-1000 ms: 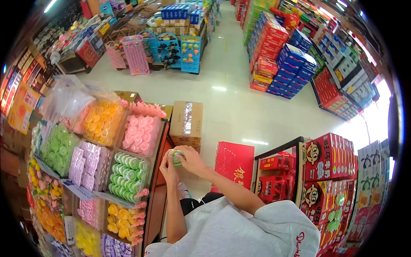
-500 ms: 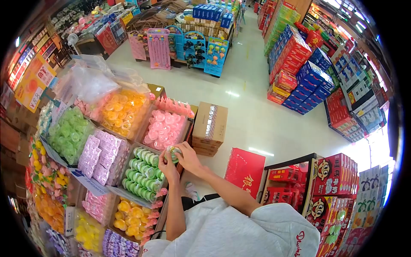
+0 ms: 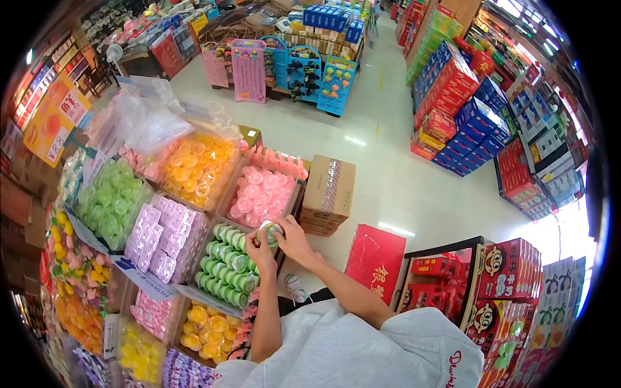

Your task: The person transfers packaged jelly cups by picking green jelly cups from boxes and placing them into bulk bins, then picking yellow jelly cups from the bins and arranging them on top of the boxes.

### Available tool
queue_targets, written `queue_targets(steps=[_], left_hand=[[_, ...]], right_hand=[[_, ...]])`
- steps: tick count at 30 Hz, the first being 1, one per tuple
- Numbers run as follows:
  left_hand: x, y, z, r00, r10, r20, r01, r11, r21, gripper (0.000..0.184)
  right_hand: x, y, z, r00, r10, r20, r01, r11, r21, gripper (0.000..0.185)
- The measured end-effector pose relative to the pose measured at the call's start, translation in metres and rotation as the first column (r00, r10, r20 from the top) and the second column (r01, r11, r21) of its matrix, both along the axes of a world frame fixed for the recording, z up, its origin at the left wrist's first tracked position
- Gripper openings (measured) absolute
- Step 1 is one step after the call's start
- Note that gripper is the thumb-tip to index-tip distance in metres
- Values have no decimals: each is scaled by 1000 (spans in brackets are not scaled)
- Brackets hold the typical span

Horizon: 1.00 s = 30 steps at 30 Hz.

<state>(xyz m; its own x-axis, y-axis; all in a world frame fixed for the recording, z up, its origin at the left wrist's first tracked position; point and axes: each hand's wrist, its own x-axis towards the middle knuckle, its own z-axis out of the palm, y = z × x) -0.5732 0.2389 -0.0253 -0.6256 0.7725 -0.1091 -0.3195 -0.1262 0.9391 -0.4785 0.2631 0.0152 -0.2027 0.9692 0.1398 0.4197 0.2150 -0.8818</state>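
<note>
Between both hands, above the front edge of the candy display, is a small round green-and-white jelly cup point(image 3: 270, 231). My left hand point(image 3: 261, 253) grips its lower left side with closed fingers. From the right, my right hand point(image 3: 292, 239) holds the same cup with bent fingers. Just left of my hands, a bin holds rows of similar green cups point(image 3: 223, 265). Beyond them sits a bin of pink cups point(image 3: 259, 196). The print on the held cup is too small to read.
Orange cups point(image 3: 196, 169), lilac packets point(image 3: 162, 236) and yellow-orange cups point(image 3: 208, 331) fill neighbouring bins. Clear plastic bags point(image 3: 152, 126) lie at the back. Cardboard boxes point(image 3: 328, 189) stand beside the display. A red box point(image 3: 375, 262) and a shelf of red cartons point(image 3: 497, 278) are at my right.
The view has shifted slightly, so the display appears farther right. Both hands still hold the cup, which now shows more of its round face.
</note>
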Motion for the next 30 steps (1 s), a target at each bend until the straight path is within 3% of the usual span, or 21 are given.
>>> queue_targets(steps=[1, 3, 5, 8, 11, 14, 15, 16, 18, 19, 21, 22, 24, 27, 30], left_hand=[[0, 0, 2, 1000, -13, -1, 13, 1000, 14, 12], [-4, 0, -6, 976, 29, -217, -32, 999, -11, 13], [-2, -1, -4, 996, -18, -88, 17, 1000, -13, 13], [1, -11, -3, 997, -82, 14, 82, 996, -45, 13], [0, -15, -10, 993, -78, -88, 74, 996, -49, 15], [8, -21, -4, 999, 1, -35, -3, 999, -41, 17], [5, -4, -9, 999, 1, -35, -3, 999, -42, 17], [3, -3, -24, 993, -7, -119, -4, 996, -88, 19], [-3, -29, -38, 980, -13, -197, -19, 987, -162, 21], [-3, -31, -36, 982, 10, -191, -42, 985, -168, 22], [-7, -36, -62, 922, 47, -384, -115, 981, -156, 26], [3, -32, -52, 914, 56, -403, -137, 975, -176, 29], [-1, -37, -46, 921, 46, -386, -148, 960, -239, 37], [-2, -44, -51, 924, 17, -381, -140, 945, -297, 49], [-6, -51, -80, 989, 38, -143, -74, 963, -258, 60]], right_hand=[[-1, 0, 2, 1000, -17, -16, 17, 1000, 0, 28], [-4, 0, -9, 996, -50, 70, 33, 973, 228, 31], [0, -6, 6, 999, -13, 53, 11, 999, 31, 34], [2, -14, -2, 999, -46, 11, 46, 999, 12, 35], [5, -17, -10, 997, -29, 69, 28, 1000, 12, 34], [9, -16, -7, 999, 31, 17, -31, 999, -10, 35], [1, -3, -11, 999, 28, 46, -35, 985, 170, 34], [0, -17, -23, 997, 29, 78, -50, 956, 289, 33], [-7, -15, -43, 998, 49, 36, -53, 991, 123, 28], [-8, -9, -33, 997, 56, 45, -62, 991, 121, 26], [-15, 0, -60, 994, 79, 70, -93, 970, 223, 24], [-14, 8, -51, 991, 81, 103, -97, 982, 164, 20], [-30, 13, -59, 983, 147, 110, -152, 988, 36, 15], [-40, 25, -72, 932, 274, 235, -291, 956, 38, 11], [-54, 28, -87, 861, 394, 321, -423, 906, 22, 11]])
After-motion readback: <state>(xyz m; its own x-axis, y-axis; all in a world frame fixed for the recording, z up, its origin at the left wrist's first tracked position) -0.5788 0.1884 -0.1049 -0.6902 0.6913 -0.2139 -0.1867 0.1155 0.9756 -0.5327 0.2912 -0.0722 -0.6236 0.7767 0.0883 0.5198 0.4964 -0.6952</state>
